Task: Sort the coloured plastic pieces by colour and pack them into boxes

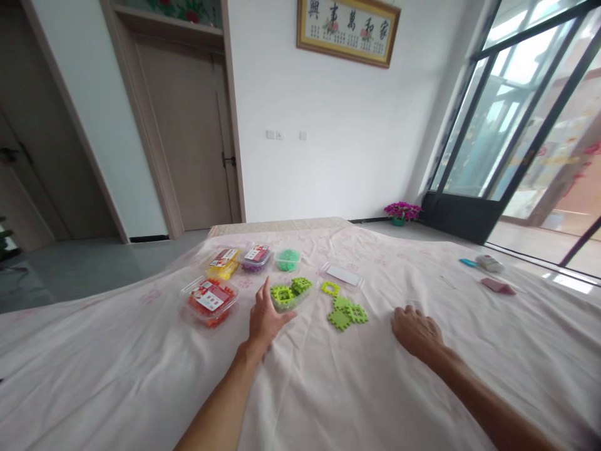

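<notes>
My left hand (265, 316) grips the near left corner of a clear plastic box (287, 305), thumb along its front and fingers up its left side. Green notched puzzle pieces (282, 294) fill the box. Palm down on the cloth, my right hand (417, 327) rests with its fingers slightly bent and nothing visibly held. A faint clear patch shows by its fingertips; I cannot tell what it is. Between the hands lie several loose green pieces (341, 318) in a small overlapping heap, and a yellow-green square frame piece (330, 288) just behind them.
Lidded boxes of red (213, 302), yellow (224, 263) and purple (256, 257) pieces stand on the left, with a teal-filled box (288, 259) beside them. A clear lid with a white label (344, 275) lies behind the loose pieces. A pink folded item (498, 286) lies far right on the pale cloth (310, 388).
</notes>
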The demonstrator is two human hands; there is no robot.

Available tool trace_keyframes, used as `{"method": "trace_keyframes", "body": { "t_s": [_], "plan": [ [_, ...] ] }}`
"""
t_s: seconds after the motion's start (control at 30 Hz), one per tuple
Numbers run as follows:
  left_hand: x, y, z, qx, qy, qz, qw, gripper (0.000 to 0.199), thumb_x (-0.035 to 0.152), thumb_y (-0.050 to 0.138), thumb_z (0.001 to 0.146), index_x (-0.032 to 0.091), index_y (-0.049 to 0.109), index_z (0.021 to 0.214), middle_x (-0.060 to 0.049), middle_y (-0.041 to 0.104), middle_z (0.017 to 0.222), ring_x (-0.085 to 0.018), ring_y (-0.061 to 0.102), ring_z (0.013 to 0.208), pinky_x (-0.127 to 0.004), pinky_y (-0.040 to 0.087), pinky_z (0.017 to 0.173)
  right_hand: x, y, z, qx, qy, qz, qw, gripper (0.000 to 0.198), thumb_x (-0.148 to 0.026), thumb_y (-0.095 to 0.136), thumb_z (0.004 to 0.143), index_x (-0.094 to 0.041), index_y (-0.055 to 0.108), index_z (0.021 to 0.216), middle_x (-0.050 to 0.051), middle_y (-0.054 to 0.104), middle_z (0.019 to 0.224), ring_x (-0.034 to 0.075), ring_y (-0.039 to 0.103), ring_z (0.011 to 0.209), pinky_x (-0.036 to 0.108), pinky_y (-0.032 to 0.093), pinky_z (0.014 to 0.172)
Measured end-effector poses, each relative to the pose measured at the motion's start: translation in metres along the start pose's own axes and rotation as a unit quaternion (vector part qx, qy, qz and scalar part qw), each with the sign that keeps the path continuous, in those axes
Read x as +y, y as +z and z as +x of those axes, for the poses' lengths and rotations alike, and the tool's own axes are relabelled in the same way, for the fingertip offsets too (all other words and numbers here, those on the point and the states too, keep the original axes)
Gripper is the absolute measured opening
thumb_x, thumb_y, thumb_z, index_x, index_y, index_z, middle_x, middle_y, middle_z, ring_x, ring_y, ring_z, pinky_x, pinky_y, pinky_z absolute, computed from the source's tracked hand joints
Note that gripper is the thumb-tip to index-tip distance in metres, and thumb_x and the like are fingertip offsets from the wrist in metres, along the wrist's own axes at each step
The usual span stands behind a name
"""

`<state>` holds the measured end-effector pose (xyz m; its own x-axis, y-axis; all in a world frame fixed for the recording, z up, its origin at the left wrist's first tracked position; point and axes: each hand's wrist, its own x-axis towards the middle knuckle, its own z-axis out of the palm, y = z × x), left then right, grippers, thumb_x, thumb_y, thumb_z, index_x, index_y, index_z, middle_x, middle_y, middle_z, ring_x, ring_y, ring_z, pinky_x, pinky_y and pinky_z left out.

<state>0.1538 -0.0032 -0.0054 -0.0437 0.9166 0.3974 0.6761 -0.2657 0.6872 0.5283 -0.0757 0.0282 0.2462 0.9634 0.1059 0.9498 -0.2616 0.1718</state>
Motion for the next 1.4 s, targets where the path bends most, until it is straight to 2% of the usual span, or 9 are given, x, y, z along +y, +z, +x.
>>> {"method": "trace_keyframes", "body": {
  "t_s": [0.13,0.23,0.33,0.53,0.67,0.93,1.17,1.3,1.4],
  "plan": [
    [-0.007,0.004,0.002,0.017,0.027,-0.022,0.999,0.083,0.042,0.073,0.071,0.025,0.032,0.141,-0.012,0.046,0.137,-0.028,0.047,0.129,-0.040,0.043,0.100,-0.014,-0.030,0.030,-0.090,-0.098,0.086,0.987,0.029,-0.025,0.049,0.084,-0.020,0.066,0.107,0.012,0.061,0.109,0.028,0.059,0.102,0.036,0.044,0.078],
    [-0.012,0.004,0.005,0.007,0.043,-0.033,0.998,0.062,0.040,0.071,0.073,0.024,0.046,0.127,-0.009,0.054,0.127,-0.025,0.053,0.121,-0.039,0.043,0.100,-0.031,-0.048,0.043,-0.170,-0.204,0.157,0.951,0.054,-0.027,0.068,0.067,-0.027,0.061,0.121,0.008,0.058,0.120,0.027,0.058,0.107,0.033,0.044,0.082],
    [-0.013,0.003,0.006,0.013,0.047,-0.048,0.998,0.055,0.038,0.073,0.072,0.022,0.051,0.120,-0.008,0.057,0.122,-0.023,0.055,0.117,-0.039,0.044,0.099,-0.052,-0.059,0.043,-0.200,-0.245,0.150,0.937,0.070,-0.032,0.077,0.056,-0.027,0.059,0.124,0.008,0.058,0.122,0.030,0.058,0.107,0.035,0.045,0.082],
    [-0.015,-0.004,0.006,0.029,0.026,-0.109,0.993,0.057,0.030,0.075,0.067,0.020,0.054,0.119,-0.008,0.060,0.120,-0.023,0.056,0.116,-0.039,0.042,0.101,-0.078,-0.051,0.040,-0.123,-0.217,0.132,0.959,0.063,-0.035,0.076,0.060,-0.020,0.060,0.119,0.011,0.060,0.115,0.030,0.060,0.101,0.035,0.044,0.080],
    [-0.024,-0.008,0.004,0.002,0.008,-0.158,0.987,0.065,0.028,0.077,0.065,0.020,0.052,0.124,-0.009,0.060,0.125,-0.024,0.056,0.117,-0.041,0.042,0.103,-0.071,-0.045,0.050,-0.119,-0.248,0.156,0.949,0.057,-0.032,0.072,0.063,-0.020,0.061,0.118,0.011,0.064,0.111,0.027,0.062,0.099,0.034,0.044,0.082],
    [-0.030,-0.009,0.007,0.001,0.035,-0.173,0.984,0.093,0.033,0.083,0.058,0.023,0.040,0.140,-0.013,0.042,0.144,-0.029,0.039,0.137,-0.045,0.032,0.113,-0.062,-0.053,0.058,-0.084,-0.250,0.212,0.941,0.050,-0.031,0.068,0.070,-0.021,0.065,0.119,0.010,0.067,0.111,0.028,0.062,0.101,0.035,0.045,0.086],
    [-0.025,-0.010,0.008,-0.006,0.042,-0.170,0.984,0.082,0.044,0.080,0.064,0.020,0.048,0.135,-0.014,0.047,0.143,-0.028,0.039,0.137,-0.045,0.030,0.114,-0.095,-0.053,0.058,0.060,-0.309,0.388,0.866,0.053,-0.032,0.065,0.080,-0.026,0.056,0.132,0.007,0.064,0.119,0.024,0.061,0.105,0.035,0.047,0.091],
    [-0.028,-0.008,0.009,-0.016,0.042,-0.173,0.984,0.084,0.044,0.081,0.063,0.020,0.048,0.136,-0.013,0.046,0.144,-0.028,0.039,0.137,-0.045,0.031,0.114,-0.129,-0.064,0.062,0.087,-0.340,0.423,0.835,0.053,-0.033,0.066,0.082,-0.026,0.055,0.134,0.008,0.062,0.124,0.024,0.059,0.111,0.038,0.044,0.097],
    [-0.028,-0.008,0.009,-0.015,0.049,-0.173,0.984,0.082,0.042,0.081,0.064,0.019,0.049,0.135,-0.014,0.047,0.144,-0.028,0.040,0.137,-0.045,0.032,0.114,-0.150,-0.074,0.068,0.074,-0.372,0.408,0.831,0.053,-0.030,0.068,0.081,-0.025,0.056,0.133,0.009,0.062,0.127,0.024,0.059,0.114,0.038,0.043,0.100]
  ]
}}
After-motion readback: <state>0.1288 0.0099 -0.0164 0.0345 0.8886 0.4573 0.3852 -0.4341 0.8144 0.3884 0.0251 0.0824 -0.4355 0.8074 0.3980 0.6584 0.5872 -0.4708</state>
